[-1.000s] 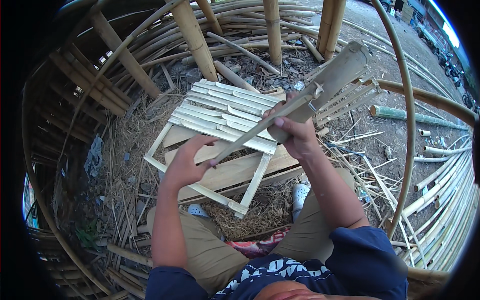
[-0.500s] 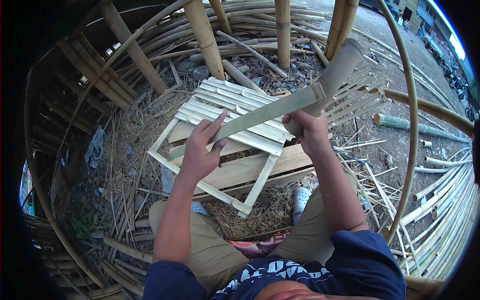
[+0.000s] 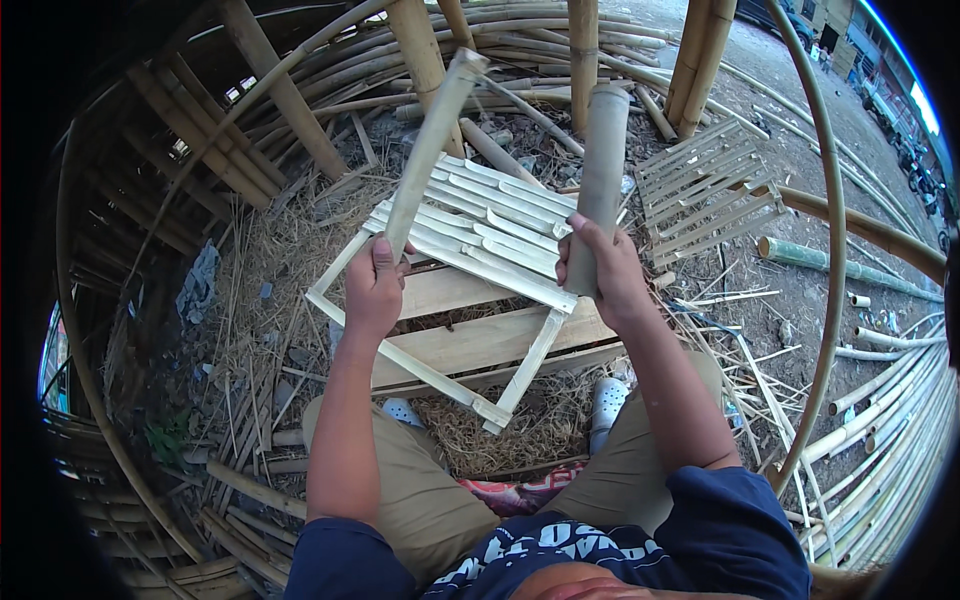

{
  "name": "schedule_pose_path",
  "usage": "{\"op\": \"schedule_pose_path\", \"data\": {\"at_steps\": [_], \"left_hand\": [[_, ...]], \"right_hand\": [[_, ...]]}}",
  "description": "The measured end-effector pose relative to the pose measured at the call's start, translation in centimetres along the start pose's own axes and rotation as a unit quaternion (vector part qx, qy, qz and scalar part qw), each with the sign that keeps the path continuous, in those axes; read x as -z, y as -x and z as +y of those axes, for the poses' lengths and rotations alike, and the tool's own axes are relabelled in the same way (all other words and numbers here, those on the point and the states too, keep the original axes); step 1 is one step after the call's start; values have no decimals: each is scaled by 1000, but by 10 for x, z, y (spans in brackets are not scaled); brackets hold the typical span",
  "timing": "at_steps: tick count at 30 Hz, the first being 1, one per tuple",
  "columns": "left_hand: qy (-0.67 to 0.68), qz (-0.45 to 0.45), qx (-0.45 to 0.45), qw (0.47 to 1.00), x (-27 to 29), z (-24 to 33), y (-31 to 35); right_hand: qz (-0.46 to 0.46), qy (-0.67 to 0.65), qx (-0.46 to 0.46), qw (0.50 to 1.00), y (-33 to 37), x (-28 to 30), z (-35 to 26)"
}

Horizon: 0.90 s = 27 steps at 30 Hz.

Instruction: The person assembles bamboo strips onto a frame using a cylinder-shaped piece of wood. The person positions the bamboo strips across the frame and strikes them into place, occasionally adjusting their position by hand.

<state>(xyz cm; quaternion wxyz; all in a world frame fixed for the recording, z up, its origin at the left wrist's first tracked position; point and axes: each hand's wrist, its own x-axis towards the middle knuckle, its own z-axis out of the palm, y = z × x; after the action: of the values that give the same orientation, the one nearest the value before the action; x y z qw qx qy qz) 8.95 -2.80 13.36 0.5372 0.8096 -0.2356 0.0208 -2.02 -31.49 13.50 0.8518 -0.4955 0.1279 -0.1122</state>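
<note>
My left hand [image 3: 376, 290] is closed round the lower end of a split bamboo slat [image 3: 430, 150], raised and leaning to the right at its top. In my right hand [image 3: 612, 272] is a thick bamboo piece [image 3: 603, 150], held nearly upright by its lower part. Between and below my hands lies a bamboo frame [image 3: 425, 378] with several pale split slats [image 3: 485, 262] laid side by side across its far part. The near part of the frame has no slats, and wooden planks [image 3: 470, 345] show beneath it.
A finished-looking slatted bamboo panel [image 3: 700, 190] lies on the ground at the far right. Bamboo posts [image 3: 583, 60] and stacked poles [image 3: 350, 62] stand beyond. A green bamboo pole [image 3: 830, 262] and a pile of thin poles [image 3: 890, 430] lie right. Dry shavings [image 3: 480, 440] cover the ground by my feet.
The slat and the thick bamboo piece, crossed and touching before, are now apart. The slat has swung upward in my left hand; the thick piece has turned from tilted right to nearly upright.
</note>
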Motion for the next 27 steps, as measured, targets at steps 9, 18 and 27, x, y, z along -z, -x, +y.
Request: {"op": "schedule_pose_path", "data": {"at_steps": [9, 18, 27], "left_hand": [[89, -20, 101, 991, -15, 14, 2], [-35, 9, 16, 999, -43, 6, 2], [-126, 23, -30, 991, -52, 8, 1]], "right_hand": [[34, 14, 98, 995, 2, -11, 12], [-59, 139, 44, 987, 17, -31, 24], [-60, 181, -4, 982, 28, -31, 10]]}}
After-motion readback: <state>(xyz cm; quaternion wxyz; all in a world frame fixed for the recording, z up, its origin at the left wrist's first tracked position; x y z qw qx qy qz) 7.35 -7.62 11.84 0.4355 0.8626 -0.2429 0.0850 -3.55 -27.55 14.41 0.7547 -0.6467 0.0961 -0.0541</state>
